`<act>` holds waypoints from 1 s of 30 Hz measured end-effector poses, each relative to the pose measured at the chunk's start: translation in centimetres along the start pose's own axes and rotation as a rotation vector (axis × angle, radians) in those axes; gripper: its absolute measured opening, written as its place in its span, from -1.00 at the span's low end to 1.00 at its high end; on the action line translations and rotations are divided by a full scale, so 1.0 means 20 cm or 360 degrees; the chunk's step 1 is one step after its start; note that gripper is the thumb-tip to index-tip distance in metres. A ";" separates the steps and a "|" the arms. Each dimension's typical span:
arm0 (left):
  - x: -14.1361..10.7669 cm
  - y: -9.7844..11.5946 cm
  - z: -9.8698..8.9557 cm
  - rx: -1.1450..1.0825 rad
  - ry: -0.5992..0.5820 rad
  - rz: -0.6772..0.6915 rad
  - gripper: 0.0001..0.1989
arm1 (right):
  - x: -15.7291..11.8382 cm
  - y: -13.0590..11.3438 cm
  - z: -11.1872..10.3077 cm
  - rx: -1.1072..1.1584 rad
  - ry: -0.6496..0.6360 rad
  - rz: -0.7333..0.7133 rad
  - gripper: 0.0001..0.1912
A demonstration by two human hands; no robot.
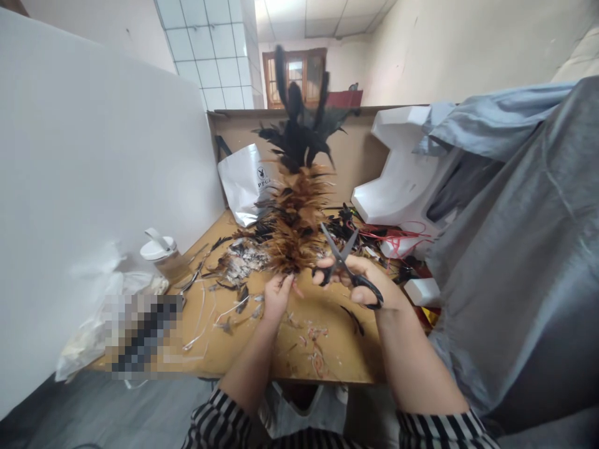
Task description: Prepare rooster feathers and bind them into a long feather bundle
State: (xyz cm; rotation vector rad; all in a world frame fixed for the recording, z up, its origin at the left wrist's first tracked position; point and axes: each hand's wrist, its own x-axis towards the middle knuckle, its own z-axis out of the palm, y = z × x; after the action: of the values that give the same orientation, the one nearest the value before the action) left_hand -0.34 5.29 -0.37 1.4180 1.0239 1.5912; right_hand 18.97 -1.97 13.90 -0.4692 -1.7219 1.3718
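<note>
Well, bristly feather bundle [299, 212], V-bladed scissors [341, 257]

Silver bag [239, 184] — round rabbit-head logo [261, 173], letters "PPG" [263, 183] beneath — any further lettering hidden.

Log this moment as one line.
left hand: holds brown-and-black feather bundle | right hand: holds black-handled metal scissors, blades open | tan tabletop: scattered dark feathers
</note>
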 end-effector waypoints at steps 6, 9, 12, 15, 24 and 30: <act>0.02 -0.01 -0.03 -0.0223 -0.0189 -0.0394 -0.67 | -0.15 0.35 -0.09 -0.0300 0.0814 0.0372 -0.41; 0.03 0.00 -0.04 -0.0319 -0.0279 -0.0457 -0.64 | -0.17 0.47 -0.08 -0.0332 0.0823 0.0565 -0.38; 0.03 0.01 -0.06 -0.0480 -0.0382 -0.0463 -0.64 | -0.18 0.55 -0.05 -0.0269 0.0759 0.0613 -0.38; 0.02 0.02 -0.07 -0.0684 -0.0459 -0.0507 -0.63 | -0.17 0.58 0.00 -0.0255 0.0695 0.0666 -0.37; 0.02 0.02 -0.08 -0.0873 -0.0488 -0.0563 -0.55 | -0.04 0.57 0.09 -0.0264 0.0590 0.0486 -0.35; 0.01 -0.01 -0.07 -0.0759 -0.0536 -0.0573 -0.62 | 0.07 0.54 0.09 -0.0233 0.0760 0.0315 -0.45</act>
State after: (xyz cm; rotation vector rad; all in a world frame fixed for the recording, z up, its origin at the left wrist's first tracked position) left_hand -1.74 5.55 -0.56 1.0538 0.6036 1.1792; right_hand 14.46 1.53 4.42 -0.9860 -1.4092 1.1510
